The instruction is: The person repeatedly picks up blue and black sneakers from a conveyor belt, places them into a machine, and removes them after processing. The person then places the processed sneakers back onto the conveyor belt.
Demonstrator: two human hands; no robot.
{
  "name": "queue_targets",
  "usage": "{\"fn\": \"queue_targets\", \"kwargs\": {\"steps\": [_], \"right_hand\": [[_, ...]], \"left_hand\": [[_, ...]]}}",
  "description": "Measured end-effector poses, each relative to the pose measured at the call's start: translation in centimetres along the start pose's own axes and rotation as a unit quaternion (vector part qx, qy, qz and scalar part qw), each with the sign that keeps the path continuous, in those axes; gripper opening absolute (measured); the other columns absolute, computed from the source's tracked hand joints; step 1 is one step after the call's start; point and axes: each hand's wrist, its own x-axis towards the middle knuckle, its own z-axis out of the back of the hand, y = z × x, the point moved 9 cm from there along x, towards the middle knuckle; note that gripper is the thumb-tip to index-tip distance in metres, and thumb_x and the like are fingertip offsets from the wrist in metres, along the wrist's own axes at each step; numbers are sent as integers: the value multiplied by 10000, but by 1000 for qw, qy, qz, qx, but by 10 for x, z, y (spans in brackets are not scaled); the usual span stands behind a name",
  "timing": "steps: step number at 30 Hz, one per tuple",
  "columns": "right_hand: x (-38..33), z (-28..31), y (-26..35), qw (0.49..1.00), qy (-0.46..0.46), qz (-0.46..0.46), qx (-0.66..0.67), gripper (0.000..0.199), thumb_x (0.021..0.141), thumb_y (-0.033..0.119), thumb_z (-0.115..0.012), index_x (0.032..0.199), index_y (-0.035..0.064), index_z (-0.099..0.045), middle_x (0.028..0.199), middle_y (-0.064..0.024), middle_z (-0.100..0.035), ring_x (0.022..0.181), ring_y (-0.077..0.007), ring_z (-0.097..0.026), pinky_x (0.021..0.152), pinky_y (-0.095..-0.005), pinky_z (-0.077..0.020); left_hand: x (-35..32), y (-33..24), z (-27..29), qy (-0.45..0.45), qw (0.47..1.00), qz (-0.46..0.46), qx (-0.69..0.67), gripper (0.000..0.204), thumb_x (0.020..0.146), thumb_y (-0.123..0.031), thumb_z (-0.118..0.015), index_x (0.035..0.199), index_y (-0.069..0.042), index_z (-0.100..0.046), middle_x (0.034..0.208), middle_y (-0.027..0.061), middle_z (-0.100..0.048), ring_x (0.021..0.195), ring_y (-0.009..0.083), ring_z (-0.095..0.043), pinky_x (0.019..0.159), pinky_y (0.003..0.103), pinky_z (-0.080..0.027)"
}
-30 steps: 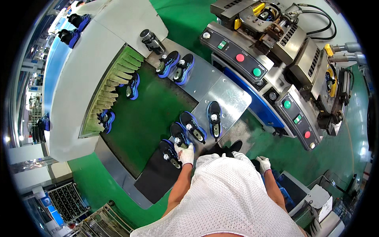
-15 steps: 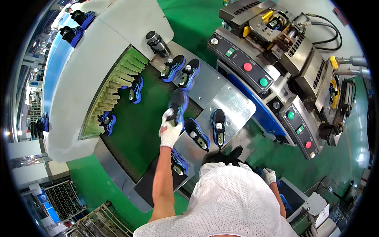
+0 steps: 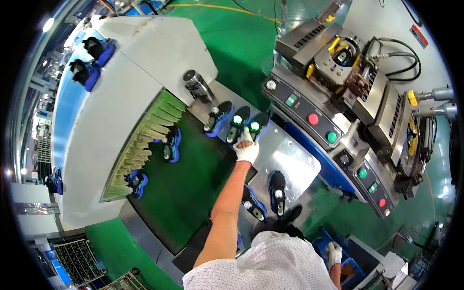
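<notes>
My left hand, in a white glove, reaches far forward over the green belt. It grips the heel end of a blue and black shoe that lies sole-up beside two like shoes at the belt's far end. My right hand, also gloved, hangs low at my side, just above a blue bin. Whether it holds anything does not show.
Two more shoes lie on the steel plate near my body, and others ride the belt by the green strip curtain of a white housing. A machine panel with red and green buttons stands to the right. A metal cylinder stands at the back.
My left hand has carried a shoe from the near plate out to the far end of the belt, next to the other two. My right hand has dropped lower.
</notes>
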Motion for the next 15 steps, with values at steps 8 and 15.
{"fn": "queue_targets", "kwargs": {"steps": [8,15], "right_hand": [[37,-11,-40,968,43,58,-240,423,848,410,-753,1024,27,-797,908,-157,-773,818,-260,-723,793,-393,-571],[68,-45,45,985,156,77,3,237,900,278,-656,804,63,-627,605,-23,-543,507,-169,-527,470,-340,-432]], "left_hand": [[-83,-20,93,-52,987,-47,-146,692,909,-258,-702,1500,-45,-411,1487,238,-494,1371,414,-483,1125,508,-403],[-242,37,97,40,993,56,-92,513,931,-336,-691,1376,-106,-580,1394,158,-605,1305,349,-571,1081,472,-454]]}}
